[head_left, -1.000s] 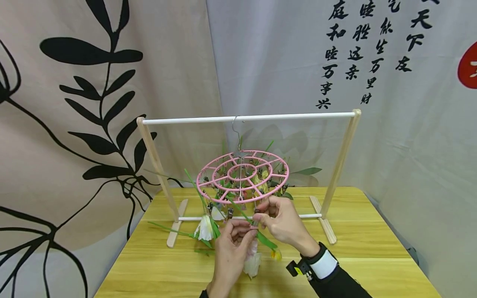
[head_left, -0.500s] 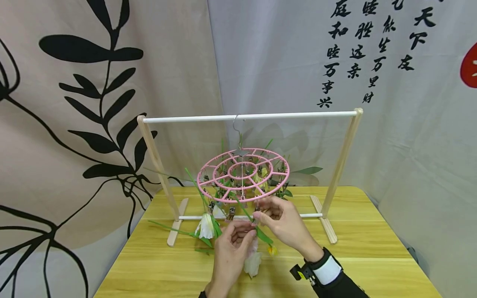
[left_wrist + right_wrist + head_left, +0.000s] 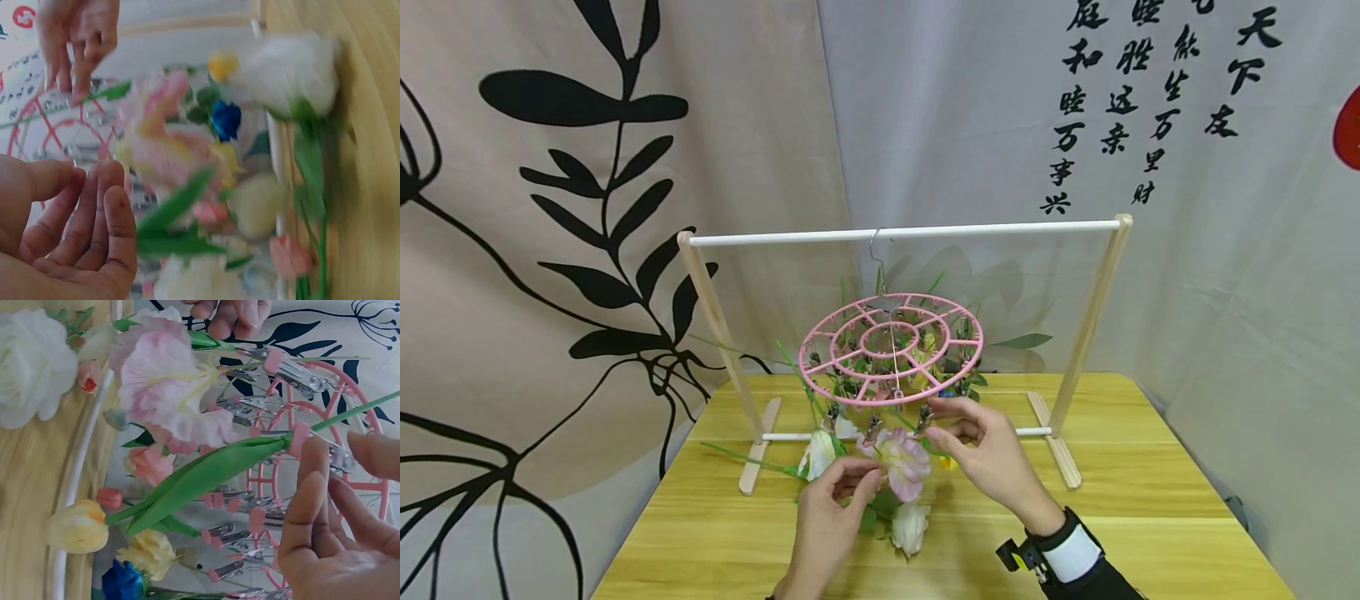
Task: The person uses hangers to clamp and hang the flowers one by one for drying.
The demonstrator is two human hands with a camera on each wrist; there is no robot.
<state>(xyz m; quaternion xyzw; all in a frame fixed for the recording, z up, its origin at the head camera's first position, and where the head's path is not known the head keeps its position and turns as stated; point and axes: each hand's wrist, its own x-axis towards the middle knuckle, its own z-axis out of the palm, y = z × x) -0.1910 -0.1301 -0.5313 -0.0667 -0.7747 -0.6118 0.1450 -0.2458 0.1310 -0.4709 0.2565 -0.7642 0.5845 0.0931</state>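
A pink round clip hanger (image 3: 865,402) hangs with several artificial flowers in its pegs. My right hand (image 3: 981,450) is beside a front peg with pink tips (image 3: 300,439); its thumb and fingers stand apart around the peg's metal end. That peg grips the stem of a yellow tulip (image 3: 78,526), which hangs head down. My left hand (image 3: 831,512) is lower and to the left, fingers loosely bent, nothing seen between them. Between the hands hangs a pink ruffled flower (image 3: 906,462), with a white flower (image 3: 912,527) below it.
The hanger hooks onto a white bar (image 3: 1000,228) of a wooden-legged stand on the wooden table (image 3: 1075,542). Another white flower (image 3: 818,454) hangs at the left. Blue (image 3: 122,581) and pale yellow (image 3: 150,555) flowers hang nearby. Printed cloth covers the walls behind.
My left hand has let go at the tulip's peg and moved left and down. My right thumb and fingers have parted from the peg. The pink flower has come into view.
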